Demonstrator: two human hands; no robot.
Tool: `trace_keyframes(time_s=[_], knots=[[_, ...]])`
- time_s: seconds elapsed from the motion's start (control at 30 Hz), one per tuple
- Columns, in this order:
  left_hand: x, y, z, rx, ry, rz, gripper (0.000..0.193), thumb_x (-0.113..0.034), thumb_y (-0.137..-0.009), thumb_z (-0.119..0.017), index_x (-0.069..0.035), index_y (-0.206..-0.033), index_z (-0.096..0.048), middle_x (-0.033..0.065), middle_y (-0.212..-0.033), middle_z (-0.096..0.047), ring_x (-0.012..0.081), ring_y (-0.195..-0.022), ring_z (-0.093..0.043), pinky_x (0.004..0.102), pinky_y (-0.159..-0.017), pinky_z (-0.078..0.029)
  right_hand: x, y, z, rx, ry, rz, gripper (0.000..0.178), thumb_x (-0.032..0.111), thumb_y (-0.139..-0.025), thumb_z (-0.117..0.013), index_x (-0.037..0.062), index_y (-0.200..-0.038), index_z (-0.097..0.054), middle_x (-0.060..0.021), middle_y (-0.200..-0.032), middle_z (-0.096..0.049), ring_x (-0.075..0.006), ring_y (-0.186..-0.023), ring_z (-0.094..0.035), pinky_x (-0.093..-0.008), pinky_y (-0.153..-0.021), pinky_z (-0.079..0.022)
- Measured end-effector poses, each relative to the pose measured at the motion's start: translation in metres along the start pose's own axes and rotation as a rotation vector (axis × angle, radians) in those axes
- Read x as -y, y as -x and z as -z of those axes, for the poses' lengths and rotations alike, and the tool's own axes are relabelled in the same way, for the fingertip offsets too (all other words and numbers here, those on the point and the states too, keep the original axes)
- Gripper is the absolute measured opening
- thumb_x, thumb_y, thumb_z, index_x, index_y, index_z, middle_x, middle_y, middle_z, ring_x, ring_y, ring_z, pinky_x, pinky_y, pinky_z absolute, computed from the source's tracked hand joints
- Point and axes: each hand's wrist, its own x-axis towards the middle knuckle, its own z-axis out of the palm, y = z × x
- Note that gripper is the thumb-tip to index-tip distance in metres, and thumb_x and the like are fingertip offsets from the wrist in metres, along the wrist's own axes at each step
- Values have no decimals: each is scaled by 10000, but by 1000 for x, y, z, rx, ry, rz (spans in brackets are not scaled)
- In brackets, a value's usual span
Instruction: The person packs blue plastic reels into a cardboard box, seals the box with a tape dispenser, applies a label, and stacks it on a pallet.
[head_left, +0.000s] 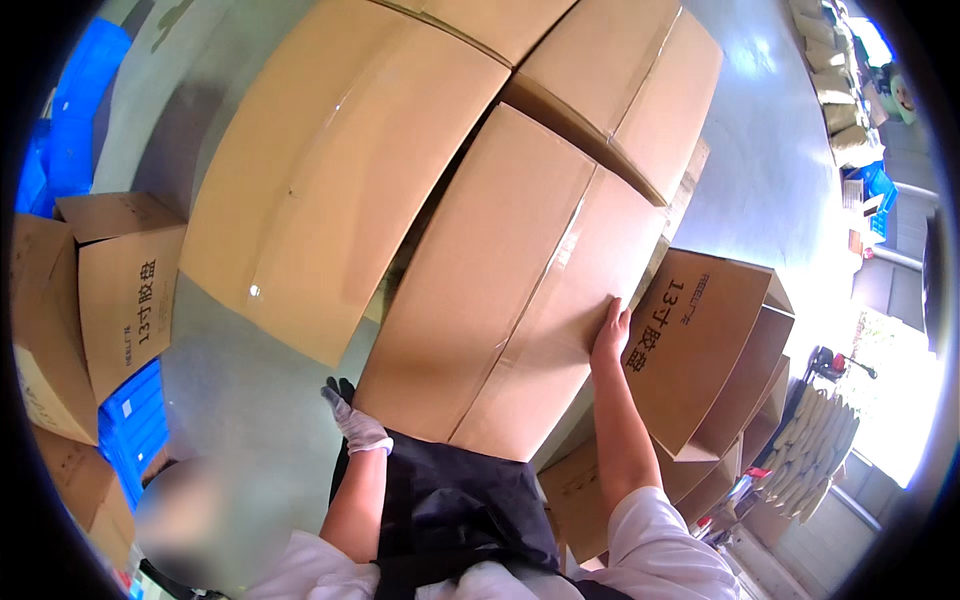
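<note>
A large taped cardboard box (500, 230) stands in front of me, its near end close to my black apron (450, 510). My left hand (358, 422), in a grey-and-white glove with dark fingertips, is at the box's near left corner with its fingers stretched out. Bare and laid along the right side of the same box is my right hand (611, 338), fingers extended and not wrapped round anything. The box's flaps are closed, with clear tape along the seam. Whether the left palm presses on the corner I cannot tell.
Another big closed box (350, 150) stands to the left, and a further one (620, 85) lies beyond, on a wooden pallet (685, 190). Opened cartons (690, 340) lean at right; more cartons (120, 290) and blue crates (135, 430) stand at left. A blurred person (190, 520) is at lower left.
</note>
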Motion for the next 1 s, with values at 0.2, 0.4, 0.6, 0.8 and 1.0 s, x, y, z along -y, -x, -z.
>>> trace_keyframes(time_s=[0.2, 0.4, 0.6, 0.8, 1.0], knots=[[-29, 10, -44, 105, 64, -13, 789, -660, -933, -445, -210, -1544, -229, 108, -1529, -315, 311, -1343, -392, 482, -1103, -348, 13, 0, -13, -33, 15, 41, 509, 516, -984, -459, 56, -1167, -579, -177, -1019, -656, -316, -936, -609, -405, -852, -459], [-49, 12, -77, 165, 164, 58, 738, -646, -961, -386, -140, -1496, -338, 88, -1483, -414, 297, -1329, -411, 478, -1108, -342, 16, 13, -17, -104, 83, 3, 444, 479, -991, -463, 73, -1127, -582, -152, -982, -657, -313, -893, -602, -417, -828, -457], [-41, -12, -62, 418, 275, 61, 615, -539, -1009, -382, -115, -1455, -388, 89, -1460, -436, 279, -1308, -433, 436, -1105, -343, 43, 29, -23, -91, 256, -103, 555, 536, -996, -385, 46, -1192, -556, -215, -1093, -639, -376, -994, -607, -444, -871, -454], [-15, -47, -36, 622, 122, 119, 546, -506, -1026, -371, -108, -1388, -462, 72, -1379, -510, 256, -1243, -475, 423, -1082, -358, 27, 20, -27, -216, 433, -53, 601, 559, -1002, -303, 50, -1245, -508, -256, -1204, -608, -444, -1083, -577, -495, -923, -445], [0, -73, -23, 343, -621, -525, 671, -617, -966, -414, -111, -1406, -433, 46, -1375, -504, 246, -1281, -446, 412, -1100, -327, 17, 35, -45, -194, 421, 188, 663, 511, -1018, -281, 54, -1498, -267, -227, -1522, -316, -374, -1376, -357, -451, -1098, -343]])
